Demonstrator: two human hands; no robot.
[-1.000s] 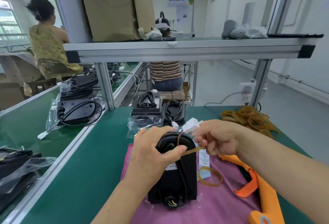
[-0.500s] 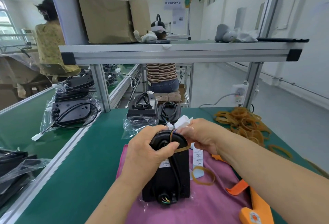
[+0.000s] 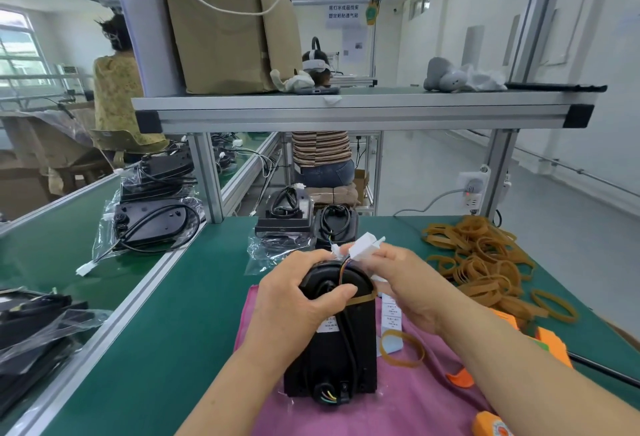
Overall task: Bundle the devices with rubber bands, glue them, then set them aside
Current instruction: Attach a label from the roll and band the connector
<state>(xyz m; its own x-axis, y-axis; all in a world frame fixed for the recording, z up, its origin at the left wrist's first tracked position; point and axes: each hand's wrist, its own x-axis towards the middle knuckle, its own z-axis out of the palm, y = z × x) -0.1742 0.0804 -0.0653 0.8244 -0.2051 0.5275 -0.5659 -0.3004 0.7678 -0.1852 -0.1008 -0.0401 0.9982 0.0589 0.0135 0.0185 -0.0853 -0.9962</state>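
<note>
device (image 3: 341, 352) in left hand (image 3: 294, 300), right hand (image 3: 405, 283) pinching connector (image 3: 365, 245), label (image 3: 330, 324) unreadable

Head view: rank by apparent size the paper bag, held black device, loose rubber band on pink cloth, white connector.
paper bag
black device
rubber band and white connector: too alike, connector partly hidden

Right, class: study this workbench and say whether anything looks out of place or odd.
Only a small thing: one loose tan rubber band lies alone on the pink cloth, right of the black plastic device, apart from the heap of tan rubber bands on the green table. Nothing looks damaged.
</note>
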